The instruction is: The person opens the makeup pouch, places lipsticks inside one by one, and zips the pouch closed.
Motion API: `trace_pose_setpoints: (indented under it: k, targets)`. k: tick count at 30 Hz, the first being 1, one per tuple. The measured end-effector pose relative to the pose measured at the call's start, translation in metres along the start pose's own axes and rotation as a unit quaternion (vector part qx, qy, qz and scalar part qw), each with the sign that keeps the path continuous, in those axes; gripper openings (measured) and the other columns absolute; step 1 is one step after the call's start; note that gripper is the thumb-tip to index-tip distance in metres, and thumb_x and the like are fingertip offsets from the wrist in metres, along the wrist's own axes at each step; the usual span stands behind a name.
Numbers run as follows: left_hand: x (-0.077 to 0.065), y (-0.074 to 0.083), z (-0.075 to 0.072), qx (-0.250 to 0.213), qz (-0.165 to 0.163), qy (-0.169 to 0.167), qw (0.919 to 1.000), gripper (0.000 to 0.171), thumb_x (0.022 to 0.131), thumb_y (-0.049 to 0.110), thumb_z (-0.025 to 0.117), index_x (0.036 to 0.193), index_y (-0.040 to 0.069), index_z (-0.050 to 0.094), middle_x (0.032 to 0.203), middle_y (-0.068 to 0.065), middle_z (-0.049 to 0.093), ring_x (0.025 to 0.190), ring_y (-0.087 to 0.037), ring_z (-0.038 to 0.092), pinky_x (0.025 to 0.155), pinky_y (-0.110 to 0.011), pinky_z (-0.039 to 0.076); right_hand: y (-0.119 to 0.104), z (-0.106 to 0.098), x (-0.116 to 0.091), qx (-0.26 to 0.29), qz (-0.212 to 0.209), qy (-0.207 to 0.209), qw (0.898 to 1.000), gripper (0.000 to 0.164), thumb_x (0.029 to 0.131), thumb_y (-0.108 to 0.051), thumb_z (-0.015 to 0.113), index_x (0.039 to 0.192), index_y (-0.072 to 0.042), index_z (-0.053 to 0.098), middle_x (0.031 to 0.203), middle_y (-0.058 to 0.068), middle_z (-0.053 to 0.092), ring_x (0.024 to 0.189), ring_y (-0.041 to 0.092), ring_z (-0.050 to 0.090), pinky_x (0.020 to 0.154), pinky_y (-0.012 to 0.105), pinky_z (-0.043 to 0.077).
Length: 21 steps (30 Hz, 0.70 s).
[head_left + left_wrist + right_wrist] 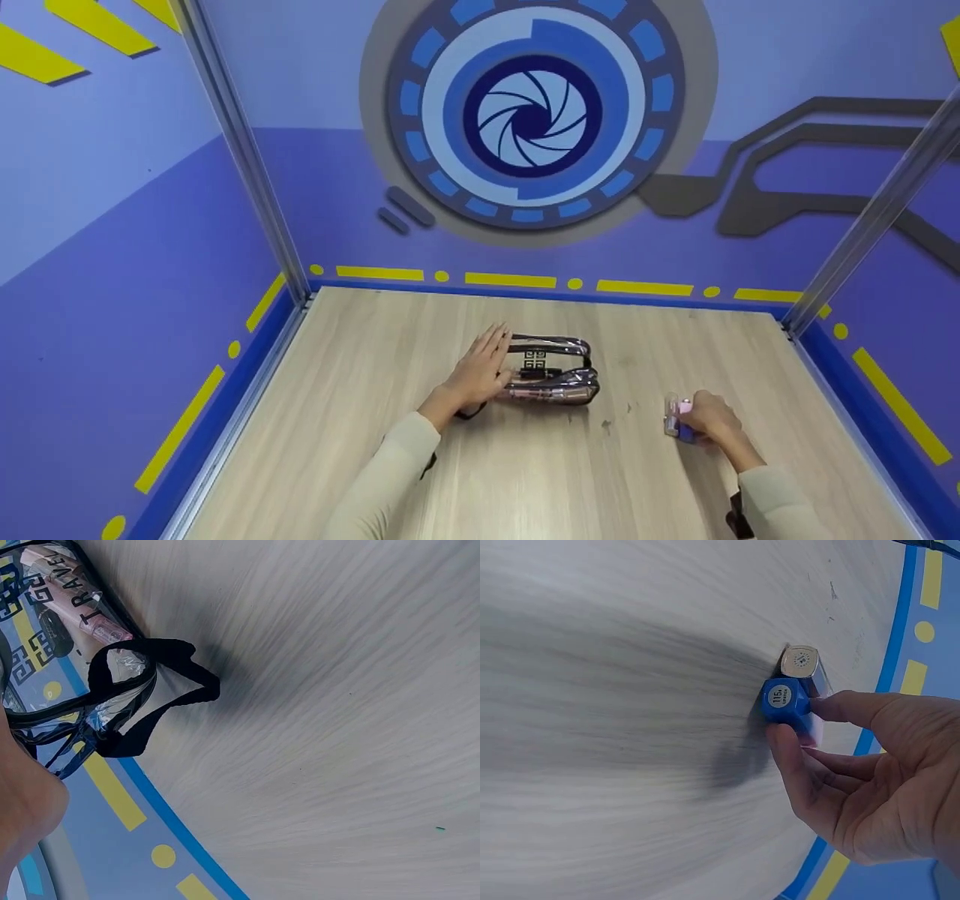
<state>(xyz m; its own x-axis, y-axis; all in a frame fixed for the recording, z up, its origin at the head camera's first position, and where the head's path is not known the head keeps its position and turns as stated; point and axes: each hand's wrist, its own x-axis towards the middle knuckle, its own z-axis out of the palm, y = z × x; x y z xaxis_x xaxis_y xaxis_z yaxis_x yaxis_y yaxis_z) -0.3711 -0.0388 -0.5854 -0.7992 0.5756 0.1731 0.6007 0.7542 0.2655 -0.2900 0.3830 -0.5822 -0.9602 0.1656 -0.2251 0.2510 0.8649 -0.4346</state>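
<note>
A clear pouch [555, 367] with black trim and black square lettering stands on the table, long cosmetic items showing through its wall. My left hand [476, 371] lies against its left end with fingers straight. In the left wrist view the pouch's black strap loop [169, 697] sticks out from that end, and part of the left hand [30, 795] shows at the edge. My right hand [711, 416] pinches a blue-and-pink lipstick tube [786, 701] between thumb and fingers. Beside it is a second tube [801, 660] with a pale end, clear-sided in the head view.
The wooden table [525, 480] is bounded by blue-purple walls [315, 187] at the back and both sides. Metal posts [240, 142] stand in the back corners. Small dark marks [606, 426] dot the tabletop between pouch and tubes.
</note>
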Motion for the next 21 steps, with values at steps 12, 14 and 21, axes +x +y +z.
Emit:
trace_pose_setpoints:
  k: [12,14,21]
  targets:
    - [0.003,-0.001,0.001,-0.002,0.011,0.014,0.9998,0.071,0.106,0.033,0.043,0.162,-0.001,0.017,0.17,-0.02,0.018,0.159,-0.038,0.017,0.128,-0.053,0.021,0.007,-0.001,0.004,-0.004,0.012,0.014,1.0,0.015,0.086,-0.012,0.064,0.079,-0.003,0.054,0.07,0.007,0.055,0.06,0.021,0.056,0.049,0.031,0.042]
    - [0.003,-0.001,0.001,-0.002,0.007,0.009,0.9999,0.071,0.107,0.034,0.042,0.163,0.0,0.016,0.171,-0.019,0.017,0.159,-0.036,0.015,0.128,-0.052,0.021,0.008,-0.003,0.005,-0.008,0.012,0.021,1.0,0.017,0.086,-0.013,0.064,0.077,-0.005,0.051,0.069,0.005,0.051,0.062,0.021,0.051,0.052,0.032,0.039]
    - [0.001,-0.001,0.001,-0.003,-0.001,0.001,1.0,0.069,0.108,0.035,0.04,0.163,0.0,0.016,0.171,-0.017,0.017,0.16,-0.034,0.015,0.129,-0.05,0.019,-0.008,-0.006,0.009,0.029,-0.08,0.138,0.987,0.024,0.095,-0.013,0.061,0.083,0.008,0.061,0.077,0.019,0.059,0.069,0.032,0.058,0.057,0.046,0.049]
